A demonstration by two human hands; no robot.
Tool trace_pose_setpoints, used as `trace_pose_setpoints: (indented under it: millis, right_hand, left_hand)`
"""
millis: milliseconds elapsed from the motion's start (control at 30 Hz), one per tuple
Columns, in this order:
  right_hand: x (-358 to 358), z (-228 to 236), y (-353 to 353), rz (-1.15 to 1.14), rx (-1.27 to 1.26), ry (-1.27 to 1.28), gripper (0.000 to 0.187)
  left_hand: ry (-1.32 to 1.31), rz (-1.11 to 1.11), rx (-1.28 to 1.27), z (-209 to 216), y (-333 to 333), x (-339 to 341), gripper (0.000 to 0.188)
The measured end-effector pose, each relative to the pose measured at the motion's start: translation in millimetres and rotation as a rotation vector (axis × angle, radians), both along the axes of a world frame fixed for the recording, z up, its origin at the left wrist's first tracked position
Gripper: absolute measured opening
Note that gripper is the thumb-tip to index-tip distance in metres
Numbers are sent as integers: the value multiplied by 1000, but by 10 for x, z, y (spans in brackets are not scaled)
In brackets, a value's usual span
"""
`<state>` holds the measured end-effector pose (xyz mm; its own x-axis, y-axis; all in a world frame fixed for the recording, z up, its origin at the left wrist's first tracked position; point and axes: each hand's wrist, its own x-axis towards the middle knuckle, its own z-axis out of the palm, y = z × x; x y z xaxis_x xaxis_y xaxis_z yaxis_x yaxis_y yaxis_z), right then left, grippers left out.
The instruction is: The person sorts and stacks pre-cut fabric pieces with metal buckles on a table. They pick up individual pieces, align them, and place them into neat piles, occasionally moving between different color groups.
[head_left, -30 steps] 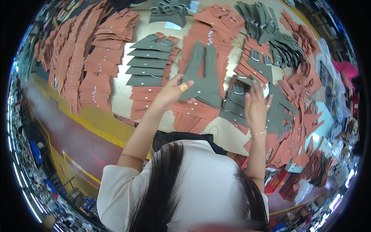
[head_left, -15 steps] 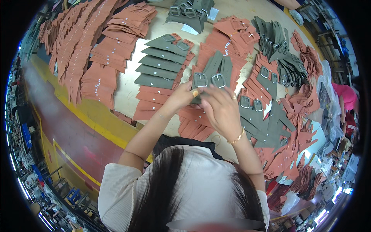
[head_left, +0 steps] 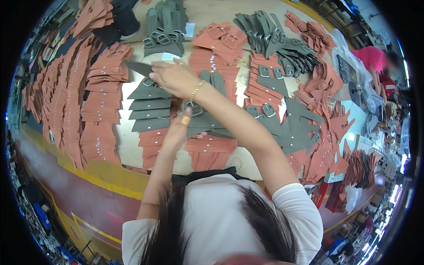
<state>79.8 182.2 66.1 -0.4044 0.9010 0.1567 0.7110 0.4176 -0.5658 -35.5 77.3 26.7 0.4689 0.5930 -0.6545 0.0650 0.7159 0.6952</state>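
Note:
My left hand (head_left: 177,131), a yellow cover on its thumb, grips a dark green leather-like piece with a buckle (head_left: 194,109) from its near-left side; its fingertips show beneath the lower edge. Reaching across to the left, my right hand (head_left: 176,79) pinches a dark green pointed flap (head_left: 139,68), lifted at the far end of a fanned stack of green pieces (head_left: 149,104). My right forearm hides part of the buckled piece, whose straps (head_left: 216,81) point away from me. Orange-brown pieces (head_left: 210,145) lie under my left hand's work.
Long fanned rows of orange-brown pieces (head_left: 99,108) cover the table's left. Green buckled straps (head_left: 163,37) are piled at the back. More green pieces (head_left: 293,126) and orange-brown pieces (head_left: 324,81) lie on the right. A person in pink (head_left: 370,57) is at the far right.
My right hand has left the buckled piece and moved far left to the green stack, where it now holds a flap. My left hand stays at the buckled piece. The view has shifted.

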Motion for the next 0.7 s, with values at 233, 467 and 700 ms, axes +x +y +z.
trace_pose_setpoints:
  millis: [233,467,700]
  right_hand:
    - [953,168,-1208,12,365,-205,43]
    - [986,-423,-1860,4,57,-137,41]
    - [1781,-524,-1195,-378,113,141,36]
  left_hand:
    - [-184,42,-113,81,94,-56,100]
    - [-28,-82,-27,138,187,21,55]
    - [89,-150,9,156,219,27,38]
